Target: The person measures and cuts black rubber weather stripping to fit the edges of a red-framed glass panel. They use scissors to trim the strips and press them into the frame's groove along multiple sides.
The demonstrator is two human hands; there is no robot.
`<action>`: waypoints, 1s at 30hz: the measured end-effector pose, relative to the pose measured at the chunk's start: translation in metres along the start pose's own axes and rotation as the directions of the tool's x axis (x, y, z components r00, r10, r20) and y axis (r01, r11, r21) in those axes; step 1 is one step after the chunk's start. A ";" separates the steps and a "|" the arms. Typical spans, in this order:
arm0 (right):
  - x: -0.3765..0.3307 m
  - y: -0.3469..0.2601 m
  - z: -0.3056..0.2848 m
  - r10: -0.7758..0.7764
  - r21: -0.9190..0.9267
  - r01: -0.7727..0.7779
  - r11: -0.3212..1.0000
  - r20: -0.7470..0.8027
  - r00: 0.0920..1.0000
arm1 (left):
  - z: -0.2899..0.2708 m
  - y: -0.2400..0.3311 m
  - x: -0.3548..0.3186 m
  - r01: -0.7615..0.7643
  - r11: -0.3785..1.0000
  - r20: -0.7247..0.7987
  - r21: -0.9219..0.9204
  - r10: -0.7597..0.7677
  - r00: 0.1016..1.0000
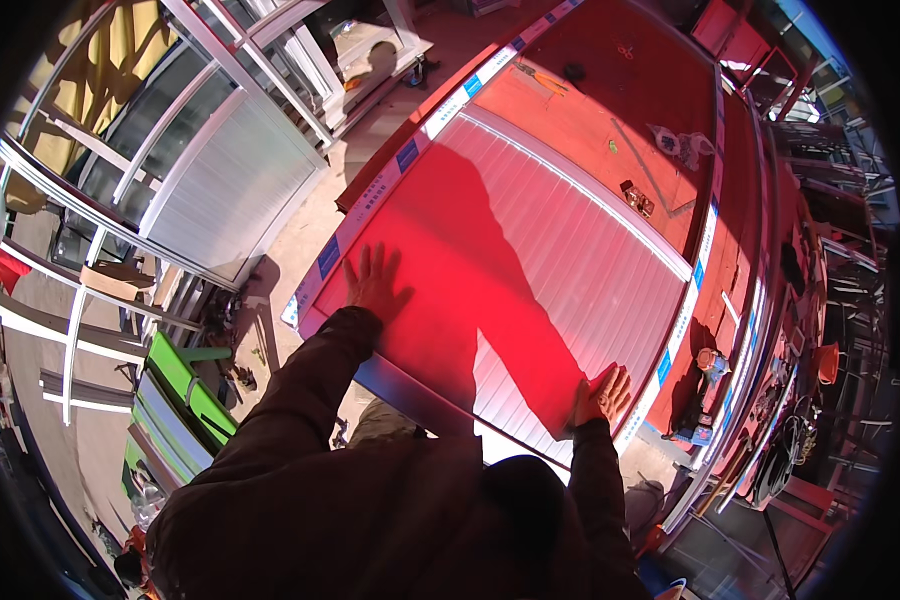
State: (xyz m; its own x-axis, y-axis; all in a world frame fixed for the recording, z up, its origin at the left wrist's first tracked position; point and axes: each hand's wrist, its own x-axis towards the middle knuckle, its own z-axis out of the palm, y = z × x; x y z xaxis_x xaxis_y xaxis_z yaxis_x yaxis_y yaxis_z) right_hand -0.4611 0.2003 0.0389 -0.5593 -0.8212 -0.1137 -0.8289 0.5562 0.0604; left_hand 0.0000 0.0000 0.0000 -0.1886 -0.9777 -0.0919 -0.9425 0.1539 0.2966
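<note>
A person in a dark jacket leans over a ribbed, pale panel set within a long frame, its surface flooded with red light and crossed by the worker's own shadow. At the near right corner, the right hand rests by the panel's edge, fingers extended side by side; whether the palm bears on the surface cannot be told. Slightly farther off, the left hand lies open on the panel's left part, fingers spread wide, just beside the left rail.

At near left stand bright green pieces; on the right, past the tape-wrapped right rail, sits an orange-and-blue power tool. To the left, a framed panel leans among pale frame sections.

A light crossbar marks the panel's far edge. Beyond it, on a red work surface, lie a small heap of metal hardware, a clear plastic bag and, farther left, orange-handled pliers. Red-handled scissors lie farther still.
</note>
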 end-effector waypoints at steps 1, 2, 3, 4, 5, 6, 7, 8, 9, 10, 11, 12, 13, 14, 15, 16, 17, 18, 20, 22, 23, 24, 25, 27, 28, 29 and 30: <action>0.002 0.007 -0.011 -0.010 -0.010 0.010 1.000 0.025 1.000 | 0.005 0.009 -0.005 0.010 1.000 0.021 -0.021 -0.009 1.000; 0.008 0.019 -0.019 0.033 -0.031 -0.033 0.999 0.009 0.999 | 0.009 0.018 -0.008 0.020 0.999 0.042 -0.043 -0.019 0.999; -0.006 -0.018 0.003 0.081 0.050 -0.082 0.995 0.025 0.996 | -0.023 -0.020 -0.006 0.002 0.999 0.029 0.044 -0.004 1.000; -0.010 -0.009 0.003 0.118 0.034 -0.119 0.992 0.033 0.992 | -0.019 -0.017 -0.018 0.008 0.999 0.045 0.041 -0.010 0.999; -0.018 -0.005 0.006 0.119 -0.006 -0.119 0.993 -0.004 0.993 | -0.016 -0.014 -0.029 0.016 0.999 0.061 0.037 -0.018 0.998; -0.015 -0.004 0.005 0.134 -0.007 -0.134 0.991 -0.020 0.991 | -0.015 -0.010 -0.030 0.017 0.999 0.062 0.042 -0.020 0.998; -0.011 -0.004 0.004 0.148 -0.008 -0.148 0.989 -0.037 0.988 | -0.013 -0.005 -0.031 0.020 0.999 0.061 0.045 -0.022 0.998; -0.006 -0.004 0.003 0.140 -0.012 -0.141 0.990 -0.056 0.989 | -0.011 0.000 -0.032 0.024 0.999 0.058 0.049 -0.027 0.998; -0.007 -0.004 0.005 0.129 -0.015 -0.130 0.991 -0.064 0.990 | -0.011 -0.001 -0.037 0.040 0.998 0.072 0.043 -0.043 0.997; -0.009 -0.003 0.006 0.115 -0.018 -0.117 0.993 -0.074 0.991 | -0.010 -0.001 -0.041 0.057 0.998 0.083 0.036 -0.060 0.995; -0.012 0.001 0.006 0.117 -0.022 -0.119 0.993 -0.079 0.990 | -0.008 0.000 -0.047 0.078 0.997 0.094 0.027 -0.080 0.992; -0.013 0.003 0.004 0.105 -0.026 -0.107 0.994 -0.084 0.991 | -0.007 0.007 -0.056 0.106 0.994 0.109 0.016 -0.108 0.988; -0.013 -0.002 0.006 0.087 -0.015 -0.089 0.996 -0.088 0.992 | -0.010 0.013 -0.061 0.139 0.990 0.115 0.016 -0.140 0.984; -0.014 -0.002 0.005 0.069 -0.020 -0.071 0.997 -0.097 0.993 | -0.011 0.019 -0.066 0.174 0.985 0.121 0.015 -0.174 0.977; -0.017 0.004 0.003 0.064 -0.033 -0.067 0.997 -0.074 0.995 | -0.009 0.029 -0.081 0.188 0.982 0.128 -0.004 -0.186 0.974; -0.019 0.004 0.007 0.036 -0.039 -0.040 0.998 -0.088 0.995 | -0.010 0.035 -0.088 0.194 0.981 0.120 -0.009 -0.191 0.974; -0.021 0.008 0.015 0.010 -0.050 -0.015 0.999 -0.101 0.995 | -0.009 0.039 -0.099 0.199 0.980 0.116 -0.018 -0.195 0.974; -0.025 0.016 0.014 -0.005 -0.048 0.001 0.999 -0.077 0.997 | -0.005 0.047 -0.108 0.182 0.983 0.098 -0.037 -0.178 0.979; -0.034 0.015 0.010 -0.042 -0.048 0.041 0.998 -0.019 0.999 | 0.004 0.057 -0.131 0.151 0.986 0.057 -0.071 -0.147 0.987; -0.044 0.030 0.016 -0.134 -0.075 0.131 0.989 -0.036 0.990 | 0.017 0.071 -0.149 0.141 0.987 0.022 -0.075 -0.140 0.990; -0.051 0.032 0.022 -0.172 -0.080 0.168 0.983 -0.043 0.984 | 0.019 0.075 -0.155 0.128 0.989 0.004 -0.067 -0.128 0.992; -0.058 0.032 0.014 -0.178 -0.060 0.178 0.982 0.010 0.984 | 0.023 0.081 -0.161 0.120 0.989 -0.019 -0.087 -0.123 0.992; -0.065 0.035 0.018 -0.229 -0.066 0.225 0.972 -0.066 0.971 | 0.025 0.086 -0.166 0.133 0.987 -0.009 -0.088 -0.134 0.991; -0.076 0.041 0.031 -0.317 -0.092 0.304 0.948 -0.218 0.923 | 0.027 0.093 -0.174 0.145 0.985 0.011 -0.090 -0.144 0.989; -0.081 0.038 0.025 -0.298 -0.029 0.298 0.954 -0.181 0.937 | 0.027 0.095 -0.174 0.137 0.986 0.017 -0.095 -0.136 0.991; -0.082 0.041 0.037 -0.289 -0.045 0.285 0.957 -0.182 0.940 | 0.027 0.095 -0.175 0.126 0.987 0.026 -0.097 -0.124 0.992; -0.086 0.039 0.037 -0.266 -0.042 0.262 0.964 -0.125 0.956 | 0.027 0.094 -0.177 0.113 0.989 0.035 -0.101 -0.110 0.993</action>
State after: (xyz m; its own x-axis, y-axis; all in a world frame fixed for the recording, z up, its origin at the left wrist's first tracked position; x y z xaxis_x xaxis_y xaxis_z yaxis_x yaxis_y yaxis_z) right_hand -0.4452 0.2975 0.0144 -0.3161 -0.9487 -0.0004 -0.9464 0.3153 0.0699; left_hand -0.0628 0.1910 0.0186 -0.0935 -0.9832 -0.1570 -0.9252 0.0275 0.3785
